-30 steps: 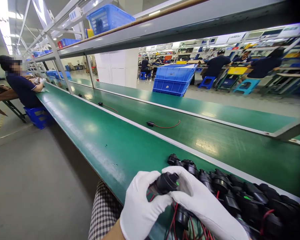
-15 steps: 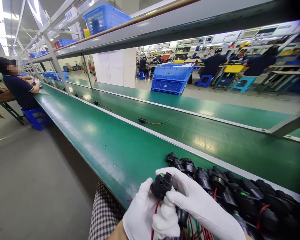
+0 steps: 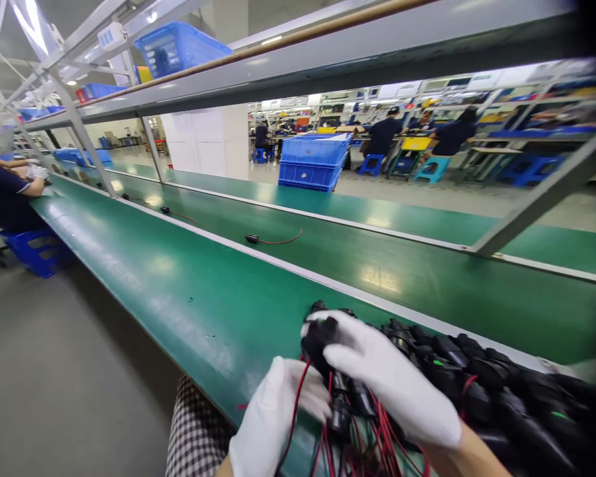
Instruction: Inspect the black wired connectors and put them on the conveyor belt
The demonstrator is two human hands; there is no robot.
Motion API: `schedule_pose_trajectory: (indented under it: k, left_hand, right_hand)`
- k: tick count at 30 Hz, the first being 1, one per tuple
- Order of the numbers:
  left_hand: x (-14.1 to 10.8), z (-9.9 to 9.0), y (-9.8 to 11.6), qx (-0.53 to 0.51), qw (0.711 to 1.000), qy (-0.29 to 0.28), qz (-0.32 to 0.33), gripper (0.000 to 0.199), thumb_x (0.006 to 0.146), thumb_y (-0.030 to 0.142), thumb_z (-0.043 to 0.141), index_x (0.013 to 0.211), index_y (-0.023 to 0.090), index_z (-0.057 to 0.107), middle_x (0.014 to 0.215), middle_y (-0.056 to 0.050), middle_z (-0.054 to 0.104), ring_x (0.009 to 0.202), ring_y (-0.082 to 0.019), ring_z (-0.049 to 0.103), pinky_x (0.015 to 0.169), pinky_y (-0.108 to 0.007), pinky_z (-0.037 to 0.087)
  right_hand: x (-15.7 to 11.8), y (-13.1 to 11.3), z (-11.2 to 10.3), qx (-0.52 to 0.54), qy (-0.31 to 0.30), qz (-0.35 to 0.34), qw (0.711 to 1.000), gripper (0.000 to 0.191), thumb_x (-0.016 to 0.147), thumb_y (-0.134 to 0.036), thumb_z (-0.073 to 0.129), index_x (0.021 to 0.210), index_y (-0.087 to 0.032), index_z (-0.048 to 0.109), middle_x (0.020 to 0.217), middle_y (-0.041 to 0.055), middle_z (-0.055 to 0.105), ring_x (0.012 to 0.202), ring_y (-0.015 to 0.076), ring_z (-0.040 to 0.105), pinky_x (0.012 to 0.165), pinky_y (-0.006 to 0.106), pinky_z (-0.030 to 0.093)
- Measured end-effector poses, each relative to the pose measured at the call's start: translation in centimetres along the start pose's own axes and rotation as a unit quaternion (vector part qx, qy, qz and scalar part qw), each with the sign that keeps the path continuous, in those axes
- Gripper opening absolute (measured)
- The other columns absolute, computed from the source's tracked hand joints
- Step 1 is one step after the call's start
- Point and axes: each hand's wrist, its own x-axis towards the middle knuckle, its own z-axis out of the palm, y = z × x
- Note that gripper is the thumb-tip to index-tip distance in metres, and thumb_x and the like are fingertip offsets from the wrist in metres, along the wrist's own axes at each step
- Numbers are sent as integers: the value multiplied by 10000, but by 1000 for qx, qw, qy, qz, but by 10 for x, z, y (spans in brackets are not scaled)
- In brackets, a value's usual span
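My right hand point(image 3: 377, 364), in a white glove, grips a black rounded part with a red wire point(image 3: 319, 341) above the near side of the bench. The red wire hangs down from it past my other hand. Just below and to the left, my left hand point(image 3: 273, 411), also white-gloved, is apart from the part, its blurred fingers stretched out and loose. Under and beside my hands lies a pile of similar black parts point(image 3: 447, 371). Several red wires point(image 3: 385, 437) tangle in front of it. Some parts show a green spot.
A green bench point(image 3: 144, 265) runs away to the left, with a pale divider strip point(image 3: 218, 246). Beyond the strip a single black part with wire point(image 3: 252, 238) lies on the green belt. Blue crates point(image 3: 312, 162) stand behind. A co-worker point(image 3: 4, 192) sits at the far left.
My left hand has let go of the black part and dropped away below it. The right hand now holds the part alone, over the pile. The view has turned slightly right.
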Motion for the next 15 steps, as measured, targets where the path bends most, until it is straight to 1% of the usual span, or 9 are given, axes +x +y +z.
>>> schedule_pose_trajectory:
  k: [1,2,4,5,6,7,9,13,15]
  left_hand:
    - [-1,-7,0,51,997,50,44,388,925,520,477,1079,191,615,1114,-49,648,1067,-157,571,971,-256,418]
    - [-1,-15,1,111,983,109,94,346,934,462,496,1166,220,582,1266,-39,581,1228,-156,475,1087,-253,309]
    - [0,-36,-2,371,867,258,210,362,949,435,453,1228,225,550,1352,-70,515,1307,-214,416,1159,-366,234]
    - [2,-48,-4,447,811,296,234,372,956,421,426,1255,227,533,1368,-85,499,1314,-236,413,1160,-418,242]
    - [4,-59,-9,494,773,315,243,375,958,405,412,1268,226,526,1365,-96,503,1306,-251,427,1148,-454,270]
    - [6,-70,-14,525,750,320,244,368,954,392,415,1254,220,539,1341,-106,526,1281,-261,457,1129,-478,307]
    - [11,-88,-27,572,721,310,240,343,941,374,438,1205,210,583,1267,-114,592,1208,-270,530,1075,-500,387]
    - [21,-108,-47,669,643,250,277,315,915,372,492,1141,214,645,1152,-102,678,1066,-273,627,929,-487,514]
    - [24,-112,-50,702,602,225,305,297,914,360,497,1122,222,657,1109,-89,700,1008,-260,655,861,-454,551]
  right_hand:
    - [3,-7,-17,-73,99,-16,992,328,854,-494,570,1022,-213,586,984,52,656,908,256,606,809,375,481]
    - [8,-14,-37,-159,213,-37,963,337,862,-505,571,1047,-224,583,992,61,663,894,262,613,811,391,476]
    - [19,-26,-83,-357,400,-57,842,383,881,-533,571,1127,-241,569,1008,89,670,881,276,623,811,418,472]
    - [26,-29,-106,-398,431,-53,808,386,896,-528,554,1157,-243,562,1061,107,662,931,291,617,827,432,462]
    - [32,-28,-128,-427,429,-45,794,372,921,-515,516,1163,-237,570,1152,110,641,1057,307,582,869,427,450]
    - [39,-24,-148,-459,410,-27,788,371,943,-489,474,1152,-203,585,1227,110,608,1166,318,527,919,419,427]
    - [51,-4,-178,-510,329,31,794,387,986,-406,398,1104,-118,627,1197,77,597,1203,305,514,953,418,415]
    - [66,63,-207,-561,185,172,788,194,959,-293,579,1031,-125,642,1061,65,643,961,198,634,855,393,529]
    - [69,94,-213,-574,122,235,775,196,933,-290,627,1055,-137,633,1056,66,651,912,188,643,814,383,554]
